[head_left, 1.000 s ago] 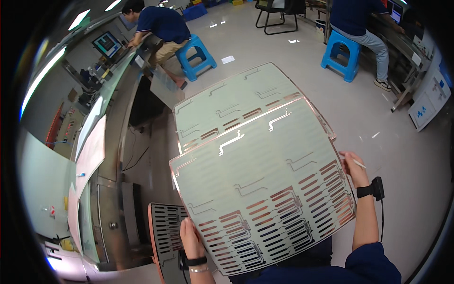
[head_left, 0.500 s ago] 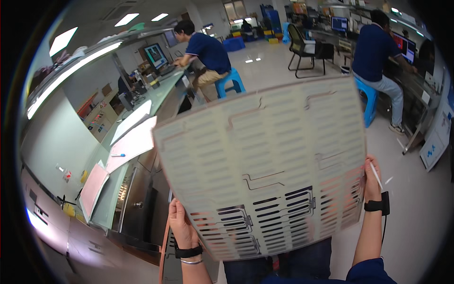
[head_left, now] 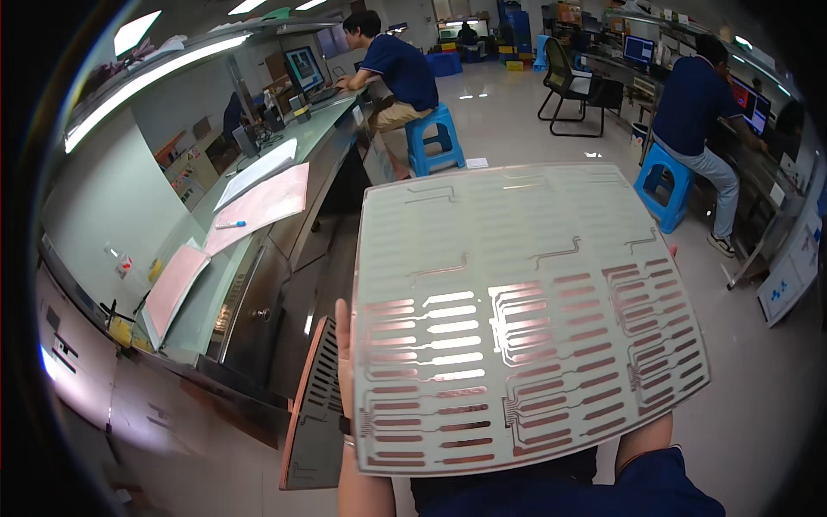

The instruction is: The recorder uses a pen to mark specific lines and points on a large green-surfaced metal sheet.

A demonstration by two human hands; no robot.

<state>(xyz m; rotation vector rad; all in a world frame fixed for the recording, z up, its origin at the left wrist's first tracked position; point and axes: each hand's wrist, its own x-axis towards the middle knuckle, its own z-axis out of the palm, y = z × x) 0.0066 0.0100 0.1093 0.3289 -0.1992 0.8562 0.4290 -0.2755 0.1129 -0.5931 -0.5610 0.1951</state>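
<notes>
Panel (head_left: 482,224) turned, top edge now more level; right hand (head_left: 673,251) mostly behind it, grip can't tell. Left hand (head_left: 346,375) straight-fingered along left edge, pinch hidden. It's before my torso (head_left: 586,497). Probably light, stiffish, scratchable: hold 2 opposite edges.

A long bench (head_left: 314,131) with a pale green top runs up the left. On it lie a pink sheet (head_left: 175,289) near the close end, a larger pink sheet (head_left: 263,202), and white papers (head_left: 256,174) alongside that one. Farther along it stand a monitor (head_left: 303,68) and a keyboard (head_left: 322,96). The shiny grey floor (head_left: 517,138) bears two blue stools, one left (head_left: 433,138), one right (head_left: 663,177), and a black chair (head_left: 575,90). A small white patch (head_left: 476,162) near the left stool looks like paper, though it might be glare.
</notes>
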